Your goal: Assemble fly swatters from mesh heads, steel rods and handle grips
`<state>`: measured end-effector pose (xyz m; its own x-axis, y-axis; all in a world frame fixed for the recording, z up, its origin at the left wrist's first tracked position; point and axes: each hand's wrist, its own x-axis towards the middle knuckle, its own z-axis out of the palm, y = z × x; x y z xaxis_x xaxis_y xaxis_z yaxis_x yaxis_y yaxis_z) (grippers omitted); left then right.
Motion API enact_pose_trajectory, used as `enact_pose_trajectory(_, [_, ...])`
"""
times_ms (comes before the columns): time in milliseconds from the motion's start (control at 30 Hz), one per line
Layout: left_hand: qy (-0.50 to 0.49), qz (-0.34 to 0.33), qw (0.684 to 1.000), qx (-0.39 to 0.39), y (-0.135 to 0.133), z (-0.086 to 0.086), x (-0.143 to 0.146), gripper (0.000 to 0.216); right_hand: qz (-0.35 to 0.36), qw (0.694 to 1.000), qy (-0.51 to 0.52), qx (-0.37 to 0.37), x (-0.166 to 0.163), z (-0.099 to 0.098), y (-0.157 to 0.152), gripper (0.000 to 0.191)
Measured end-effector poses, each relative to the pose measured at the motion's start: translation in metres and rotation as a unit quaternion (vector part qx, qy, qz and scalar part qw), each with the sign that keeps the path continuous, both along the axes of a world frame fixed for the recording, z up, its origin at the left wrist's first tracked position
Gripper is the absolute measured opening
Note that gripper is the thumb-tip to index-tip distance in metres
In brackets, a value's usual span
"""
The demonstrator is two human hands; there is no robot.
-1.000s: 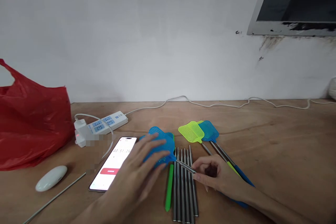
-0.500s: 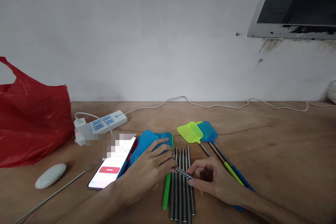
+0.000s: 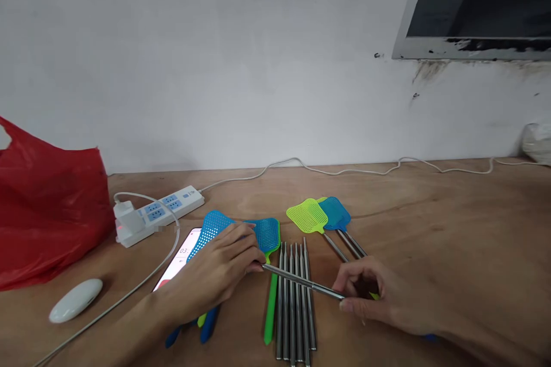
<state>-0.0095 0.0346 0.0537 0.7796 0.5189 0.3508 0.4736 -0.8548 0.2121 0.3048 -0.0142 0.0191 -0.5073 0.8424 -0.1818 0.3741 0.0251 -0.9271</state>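
Observation:
My left hand (image 3: 217,272) is closed on a blue fly-swatter head (image 3: 213,229) that lies over the phone (image 3: 178,261). From that head a thin telescopic metal rod (image 3: 301,282) runs right to my right hand (image 3: 372,295), which pinches its far end. The rod crosses above a row of several loose metal rods (image 3: 295,298) lying on the wooden table (image 3: 430,229). A second blue swatter head (image 3: 267,234) with a green handle (image 3: 271,309) lies just beside my left fingers.
Finished yellow-green and blue swatters (image 3: 318,215) lie behind my right hand. At the left are a white power strip (image 3: 157,212), a red plastic bag (image 3: 47,206), a white oval object (image 3: 75,300) and a thin cable. A white wall stands behind.
My right hand has drawn away to the right, so the metal rod now shows much longer between my hands. The blue swatter head under my left hand has shifted left over the phone.

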Motion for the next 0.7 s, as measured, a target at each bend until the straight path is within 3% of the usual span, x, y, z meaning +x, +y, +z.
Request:
enact_pose_trajectory(133, [0.005, 0.004, 1.000, -0.001, 0.003, -0.003, 0.004, 0.023, -0.017, 1.000, -0.011, 0.007, 0.005, -0.007, -0.002, 0.034])
enact_pose_trajectory(300, [0.008, 0.000, 0.999, 0.038, 0.004, 0.010, 0.003, 0.027, -0.014, 0.999, -0.007, 0.033, 0.008, -0.010, -0.004, 0.031])
enact_pose_trajectory(400, [-0.007, 0.046, 0.996, 0.077, 0.007, 0.020, -0.005, 0.053, -0.013, 0.999, -0.021, 0.043, 0.009, -0.012, -0.004, 0.029])
enact_pose_trajectory(467, [-0.053, 0.116, 0.990, 0.066, 0.012, 0.022, -0.012, 0.062, -0.021, 0.998, -0.032, 0.050, 0.010, -0.013, -0.004, 0.028])
enact_pose_trajectory(567, [-0.158, 0.248, 0.954, -0.056, 0.022, 0.019, -0.023, 0.056, -0.039, 0.997, -0.030, 0.060, 0.010, -0.016, -0.004, 0.028])
enact_pose_trajectory(600, [-0.191, 0.256, 0.939, -0.125, 0.025, 0.017, -0.026, 0.051, -0.046, 0.997, -0.028, 0.063, 0.011, -0.017, -0.004, 0.029])
enact_pose_trajectory(700, [-0.240, 0.173, 0.896, -0.332, 0.028, 0.007, -0.030, 0.040, -0.049, 0.997, -0.021, 0.063, 0.011, -0.020, -0.004, 0.030])
